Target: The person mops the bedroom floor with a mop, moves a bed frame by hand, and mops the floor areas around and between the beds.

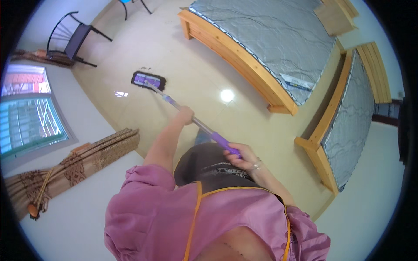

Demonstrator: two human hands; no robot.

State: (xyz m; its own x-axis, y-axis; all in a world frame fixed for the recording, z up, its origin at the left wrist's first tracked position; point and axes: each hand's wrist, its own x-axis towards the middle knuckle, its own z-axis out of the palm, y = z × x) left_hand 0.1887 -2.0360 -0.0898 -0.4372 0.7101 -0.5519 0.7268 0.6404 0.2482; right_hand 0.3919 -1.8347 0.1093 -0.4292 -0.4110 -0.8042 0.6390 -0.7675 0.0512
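Both of my hands are on a flat mop with a purple and silver pole [203, 127]. My left hand [186, 115] is closed around the metal shaft partway down. Higher up, my right hand [242, 155] wraps the purple grip at the top end. The pole slants away to the far left, where the purple mop head [147, 81] with its dark fringed pad lies flat on the shiny beige tile floor [191, 69]. A few dark specks show on the floor just beyond the pad.
A wooden bed [239, 54] with a grey mattress stands at the far right, a second wooden bed [333, 108] beside it. A black chair [78, 40] is at the far left by the wall. Brown patterned curtains [98, 158] hang next to the window [32, 115] on the left.
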